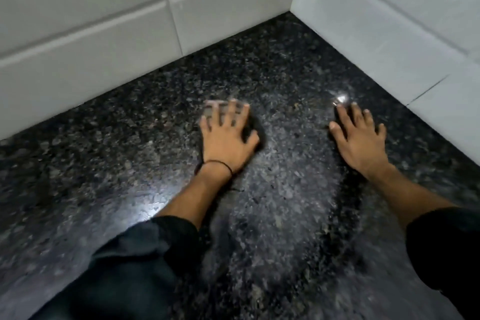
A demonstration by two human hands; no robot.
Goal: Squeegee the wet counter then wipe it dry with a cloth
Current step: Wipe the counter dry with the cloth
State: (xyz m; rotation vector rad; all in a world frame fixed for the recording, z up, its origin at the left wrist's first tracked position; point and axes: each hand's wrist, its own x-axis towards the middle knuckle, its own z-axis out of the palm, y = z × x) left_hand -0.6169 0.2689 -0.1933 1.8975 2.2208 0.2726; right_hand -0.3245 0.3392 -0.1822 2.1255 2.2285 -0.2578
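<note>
The dark speckled granite counter (104,163) fills the view. My left hand (226,135) lies flat on it, fingers spread, pressing down on a blurred cloth (211,108). The cloth shows pale grey with pinkish lines past the fingertips and dark by the thumb. My right hand (359,138) rests palm down on the bare counter further right, fingers apart, with nothing under it. A greyish smeared band (280,176) runs over the stone between the two hands. No squeegee is in view.
A white tiled wall (104,21) closes off the back of the counter. A second white tiled wall (389,21) stands on the right, and the two meet in a corner just beyond my hands. Dark sleeves cover both forearms.
</note>
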